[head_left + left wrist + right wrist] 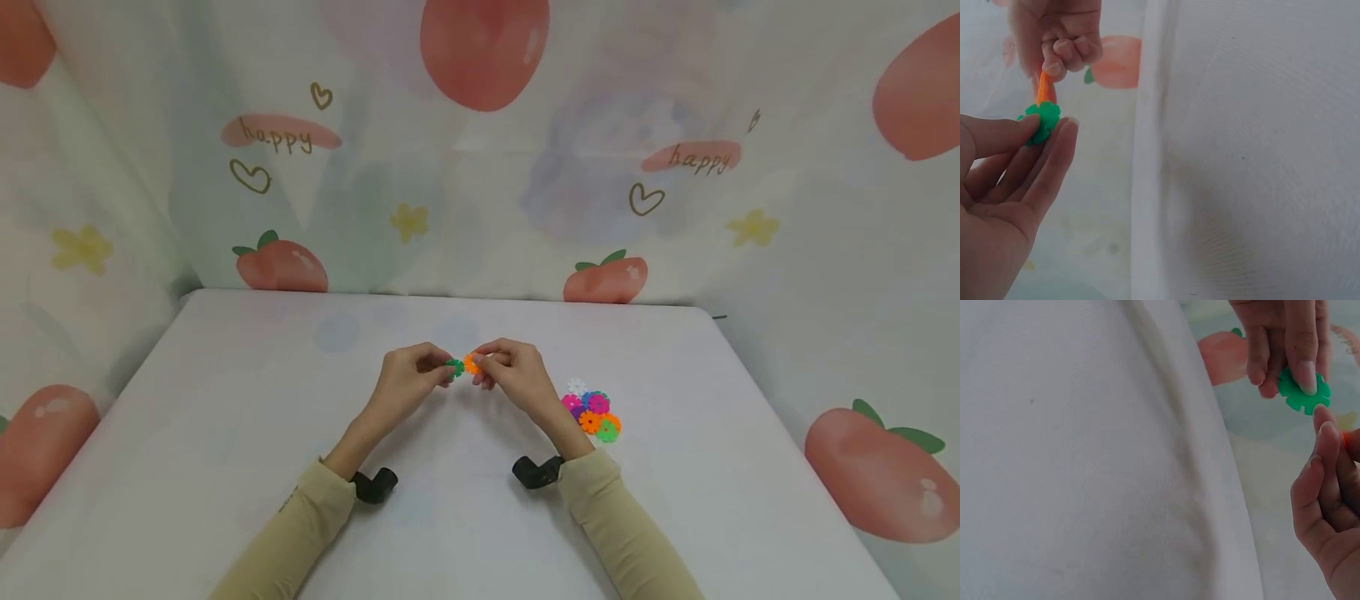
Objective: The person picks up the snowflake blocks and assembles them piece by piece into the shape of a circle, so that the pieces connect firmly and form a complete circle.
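Between thumb and fingers, my left hand (pixel 408 375) pinches a green notched disc (pixel 1043 122), a flower-shaped snowflake piece. My right hand (pixel 513 375) pinches an orange notched disc (pixel 471 364) of the same kind. Both hands are raised over the middle of the table, fingertips facing each other. The two discs meet edge to edge in the head view. From the left wrist view, the orange disc shows edge-on against the green one's rim. Seen from the right wrist, the green disc (pixel 1304 392) faces the camera, while fingers mostly hide the orange one.
A small pile of colourful notched discs (pixel 591 423) lies on the white table (pixel 247 433), right of the right forearm. Black wrist cameras (pixel 375 485) sit on both wrists. Behind the table hangs a fruit-printed cloth (pixel 480 183), which also covers both sides.
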`<state>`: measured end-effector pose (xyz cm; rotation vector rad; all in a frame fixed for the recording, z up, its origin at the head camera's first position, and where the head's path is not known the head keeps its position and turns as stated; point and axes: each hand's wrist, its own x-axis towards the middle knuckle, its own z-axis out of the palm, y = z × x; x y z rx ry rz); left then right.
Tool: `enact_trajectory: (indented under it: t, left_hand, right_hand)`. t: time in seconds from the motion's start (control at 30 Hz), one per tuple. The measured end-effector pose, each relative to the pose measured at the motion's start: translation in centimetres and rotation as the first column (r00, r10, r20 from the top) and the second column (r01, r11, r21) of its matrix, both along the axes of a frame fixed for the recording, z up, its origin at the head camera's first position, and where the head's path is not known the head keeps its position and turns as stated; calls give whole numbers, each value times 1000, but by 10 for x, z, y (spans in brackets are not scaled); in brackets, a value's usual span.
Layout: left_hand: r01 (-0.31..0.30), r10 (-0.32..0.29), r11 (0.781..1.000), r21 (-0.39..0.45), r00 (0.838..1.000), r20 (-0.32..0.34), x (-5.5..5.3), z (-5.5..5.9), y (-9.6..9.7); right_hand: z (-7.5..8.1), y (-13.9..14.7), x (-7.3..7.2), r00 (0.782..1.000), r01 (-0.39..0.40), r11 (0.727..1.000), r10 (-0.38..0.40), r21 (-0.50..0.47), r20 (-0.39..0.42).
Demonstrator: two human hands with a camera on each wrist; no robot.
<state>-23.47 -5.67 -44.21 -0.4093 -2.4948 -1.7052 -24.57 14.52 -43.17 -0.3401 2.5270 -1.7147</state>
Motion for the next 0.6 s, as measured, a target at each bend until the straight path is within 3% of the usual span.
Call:
enact_trajectory:
  t: [0.17, 0.3, 0.5, 0.6]
  left_hand:
    - [12, -13, 1000, -16, 999, -48, 2, -1, 0]
    - [25, -29, 999, -35, 991, -130, 4, 0, 1]
    - [20, -37, 998, -66, 963, -266, 6, 1, 2]
    - [26, -49, 996, -83, 955, -294, 8, 4, 1]
  right_hand:
    - [-3, -3, 0, 999, -4, 999, 7, -54, 42]
    - [-6, -4, 1, 999, -9, 995, 12, -98, 36]
    - [-7, -5, 2, 998, -30, 984, 38, -174, 42]
    - [-5, -4, 2, 998, -47, 986, 54, -160, 43]
